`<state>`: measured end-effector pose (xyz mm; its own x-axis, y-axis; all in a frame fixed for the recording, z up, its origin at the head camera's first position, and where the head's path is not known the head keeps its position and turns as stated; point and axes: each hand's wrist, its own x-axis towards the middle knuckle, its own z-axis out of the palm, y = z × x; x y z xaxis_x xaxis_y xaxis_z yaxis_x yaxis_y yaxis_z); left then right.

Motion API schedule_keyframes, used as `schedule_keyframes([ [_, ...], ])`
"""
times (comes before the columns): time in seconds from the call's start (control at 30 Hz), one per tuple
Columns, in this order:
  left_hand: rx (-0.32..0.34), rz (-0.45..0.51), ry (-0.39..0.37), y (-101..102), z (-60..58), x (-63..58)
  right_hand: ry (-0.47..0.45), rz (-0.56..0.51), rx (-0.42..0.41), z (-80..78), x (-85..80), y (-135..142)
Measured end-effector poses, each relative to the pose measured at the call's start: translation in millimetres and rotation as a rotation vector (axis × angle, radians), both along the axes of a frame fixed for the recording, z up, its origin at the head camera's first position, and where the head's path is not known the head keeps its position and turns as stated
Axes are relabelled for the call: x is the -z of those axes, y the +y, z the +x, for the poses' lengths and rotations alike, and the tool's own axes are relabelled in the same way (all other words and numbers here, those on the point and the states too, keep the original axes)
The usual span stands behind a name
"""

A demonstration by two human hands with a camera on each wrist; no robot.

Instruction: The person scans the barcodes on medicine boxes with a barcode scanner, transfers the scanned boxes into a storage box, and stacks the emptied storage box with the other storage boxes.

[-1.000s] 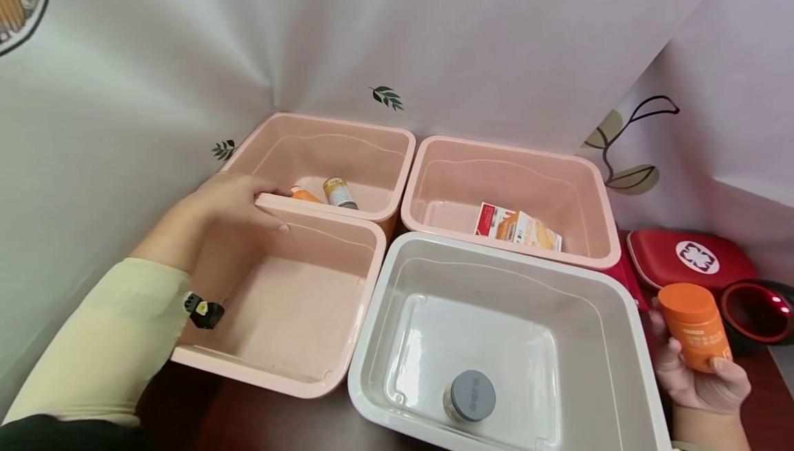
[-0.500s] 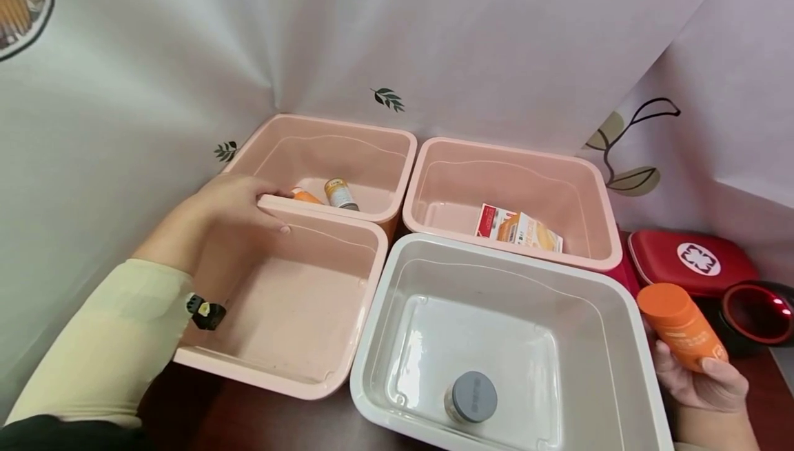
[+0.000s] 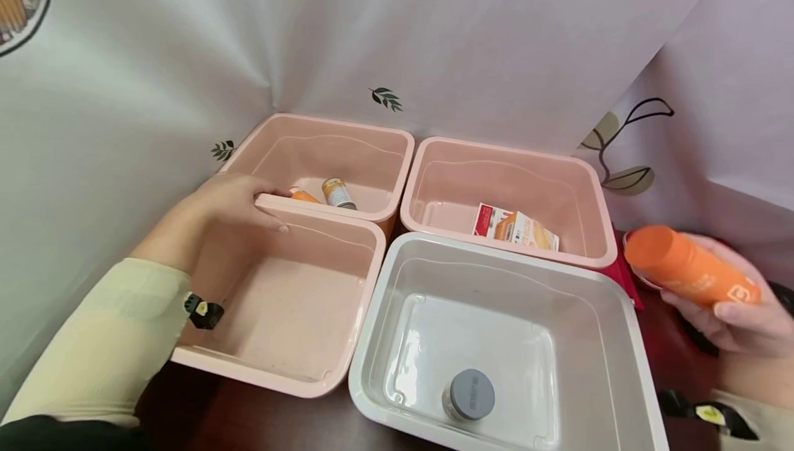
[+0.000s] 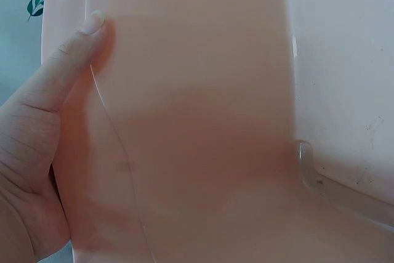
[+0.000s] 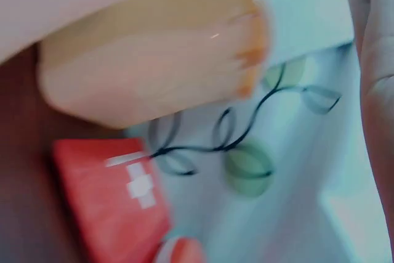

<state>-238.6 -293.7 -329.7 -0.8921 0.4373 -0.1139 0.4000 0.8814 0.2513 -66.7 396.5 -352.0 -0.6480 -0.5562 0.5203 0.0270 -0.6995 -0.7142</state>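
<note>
My left hand [image 3: 232, 203] grips the back rim of the front-left pink bin [image 3: 298, 313], thumb on its inner wall and fingers over the edge. In the left wrist view the thumb [image 4: 74, 60] lies flat against that wall. At the far right, my right hand [image 3: 759, 320] holds an orange bottle [image 3: 695, 268] with an orange screw cap, tilted so the cap points left. The bottle is beyond the right side of the grey bin [image 3: 509, 309]. Inside that bin stands a small jar [image 3: 473, 394] with a grey lid.
The back-left pink bin [image 3: 362, 141] contains a small can [image 3: 338, 193] and an orange item [image 3: 304, 195]. Boxes [image 3: 527, 232] lie in the back-right pink bin [image 3: 515, 161]. A red pouch [image 5: 117, 198] with a white cross is blurred in the right wrist view. Wall sheeting rises behind.
My right hand has raised the orange bottle and tilted it further over to the left; it now covers most of the red case. The left hand has stayed on the pink rim.
</note>
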Motion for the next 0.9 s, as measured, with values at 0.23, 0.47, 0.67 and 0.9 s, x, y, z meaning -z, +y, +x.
schedule_keyframes([
  [0.23, -0.009, -0.001, 0.012, -2, -0.6, 0.8, 0.157, 0.451, 0.318, -27.3, -56.0, -11],
  [0.47, -0.004, -0.011, -0.002, -1, -1.9, 0.8, 0.331, 1.21, 0.671, -33.8, -99.1, -44],
  [0.67, 0.001, -0.009, 0.002, -1, -1.2, -0.2, 0.484, 1.499, 0.79, -47.9, -113.3, -73],
  [0.9, 0.0, -0.009, 0.002, 0, -1.2, -0.1, 0.724, 1.626, 0.746, -60.9, -130.3, -120],
])
